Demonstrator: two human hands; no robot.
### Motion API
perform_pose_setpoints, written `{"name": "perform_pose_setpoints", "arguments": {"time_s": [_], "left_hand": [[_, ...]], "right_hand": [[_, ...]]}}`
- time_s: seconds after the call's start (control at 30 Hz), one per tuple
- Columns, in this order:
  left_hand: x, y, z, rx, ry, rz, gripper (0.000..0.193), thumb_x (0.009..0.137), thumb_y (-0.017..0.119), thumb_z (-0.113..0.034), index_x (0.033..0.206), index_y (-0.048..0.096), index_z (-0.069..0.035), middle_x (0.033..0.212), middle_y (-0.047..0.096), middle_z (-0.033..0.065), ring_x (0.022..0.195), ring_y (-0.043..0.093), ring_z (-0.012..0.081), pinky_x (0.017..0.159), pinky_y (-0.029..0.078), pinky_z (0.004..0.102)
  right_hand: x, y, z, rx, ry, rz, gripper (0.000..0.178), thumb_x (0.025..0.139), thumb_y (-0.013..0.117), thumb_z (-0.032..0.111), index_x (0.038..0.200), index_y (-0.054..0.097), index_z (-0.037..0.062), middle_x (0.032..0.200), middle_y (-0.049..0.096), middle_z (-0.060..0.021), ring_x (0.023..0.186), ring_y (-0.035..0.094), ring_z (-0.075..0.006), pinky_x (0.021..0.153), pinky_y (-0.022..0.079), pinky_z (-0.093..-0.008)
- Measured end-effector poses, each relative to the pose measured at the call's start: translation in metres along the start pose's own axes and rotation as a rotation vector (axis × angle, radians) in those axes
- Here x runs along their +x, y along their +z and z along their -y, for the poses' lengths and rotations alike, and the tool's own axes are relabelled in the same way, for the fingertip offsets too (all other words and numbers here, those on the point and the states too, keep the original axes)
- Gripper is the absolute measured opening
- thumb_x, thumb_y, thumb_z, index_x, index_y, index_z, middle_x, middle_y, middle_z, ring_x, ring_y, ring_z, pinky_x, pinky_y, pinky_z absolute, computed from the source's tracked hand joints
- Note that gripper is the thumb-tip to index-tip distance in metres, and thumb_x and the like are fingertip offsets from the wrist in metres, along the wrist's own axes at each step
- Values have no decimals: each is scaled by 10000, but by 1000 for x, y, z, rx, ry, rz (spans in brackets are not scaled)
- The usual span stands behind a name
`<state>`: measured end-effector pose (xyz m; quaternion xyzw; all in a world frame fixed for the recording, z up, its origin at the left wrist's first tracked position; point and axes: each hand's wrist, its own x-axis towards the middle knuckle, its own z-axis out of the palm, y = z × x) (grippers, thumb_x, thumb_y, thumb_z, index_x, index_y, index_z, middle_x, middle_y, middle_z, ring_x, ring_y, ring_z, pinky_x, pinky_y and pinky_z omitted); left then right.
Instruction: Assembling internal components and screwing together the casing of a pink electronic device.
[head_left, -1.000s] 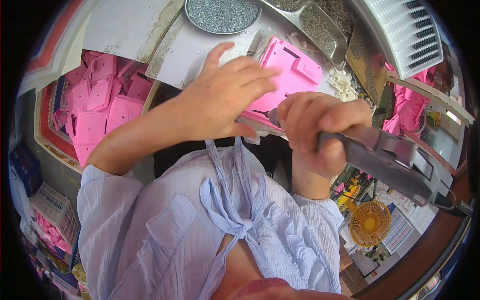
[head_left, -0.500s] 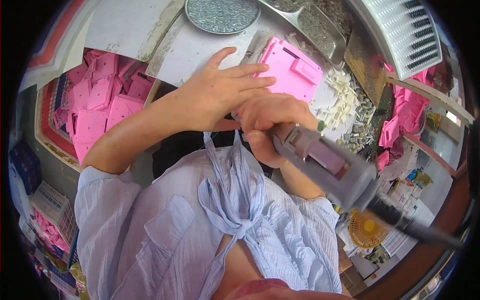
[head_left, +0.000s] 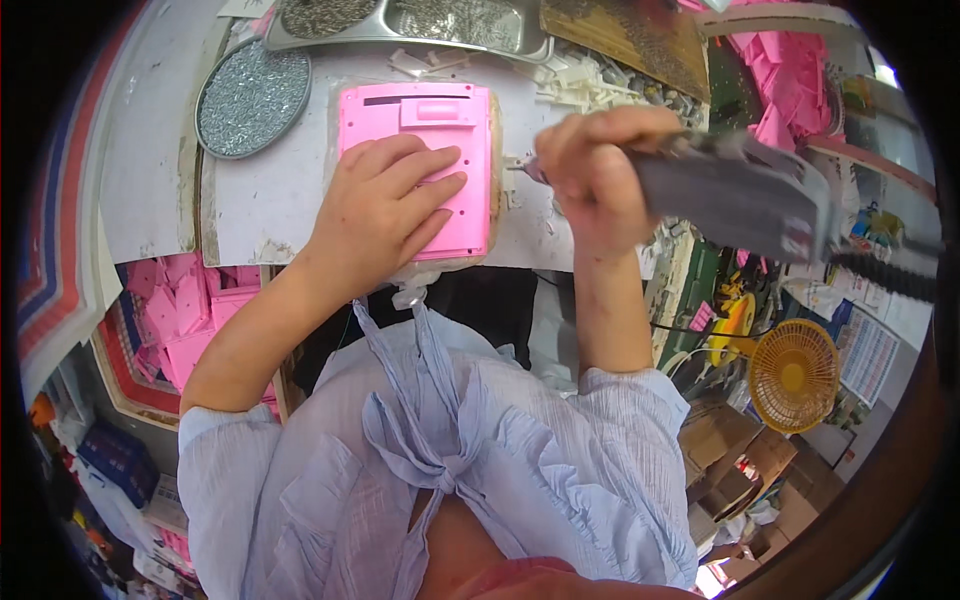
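Note:
A flat pink plastic casing [head_left: 472, 215] with small holes, a dark slot and a raised block lies on the bench, on a pad wrapped in clear plastic. My left hand [head_left: 388, 195] rests on its left and middle part, fingers stretched out over the surface. To the right of the casing, my right hand [head_left: 600, 180] is wrapped round a grey electric screwdriver [head_left: 735, 195], held almost level. Its tip points left toward the casing's right edge, apart from it. Motion blurs the tool's rear end. What lies under my left palm is hidden.
A round metal dish of small screws [head_left: 255, 98] stands left of the casing. Behind is a metal tray [head_left: 530, 45] with small metal parts. White plastic pieces [head_left: 590, 85] lie behind my right hand. Pink parts [head_left: 175, 310] fill a bin at left. A yellow fan [head_left: 793, 375] stands at right.
My right hand and the screwdriver have moved right, away from my left hand. My left hand now lies flatter on the casing. The whole view has turned.

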<state>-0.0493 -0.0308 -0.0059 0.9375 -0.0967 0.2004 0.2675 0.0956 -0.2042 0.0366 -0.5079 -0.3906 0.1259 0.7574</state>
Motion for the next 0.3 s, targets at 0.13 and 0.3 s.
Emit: {"name": "perform_pose_setpoints", "arguments": {"time_s": [0.13,0.3], "left_hand": [[1,-1,-1,19,-16,28,313,822,745,-168,1127,736,-98,1235,676,49,1143,597,278,985,450,440],[-2,-3,-2,10,-58,74,385,791,759,-145,1173,736,-99,1295,671,61,1172,585,307,1029,439,443]], "right_hand": [[13,-1,-19,-32,-58,9,180,972,613,118,1087,509,25,610,480,-47,521,465,-158,515,414,-351],[23,4,-34,-212,-62,76,160,961,631,105,1012,506,18,603,543,-88,524,507,-174,550,480,-384]]}}
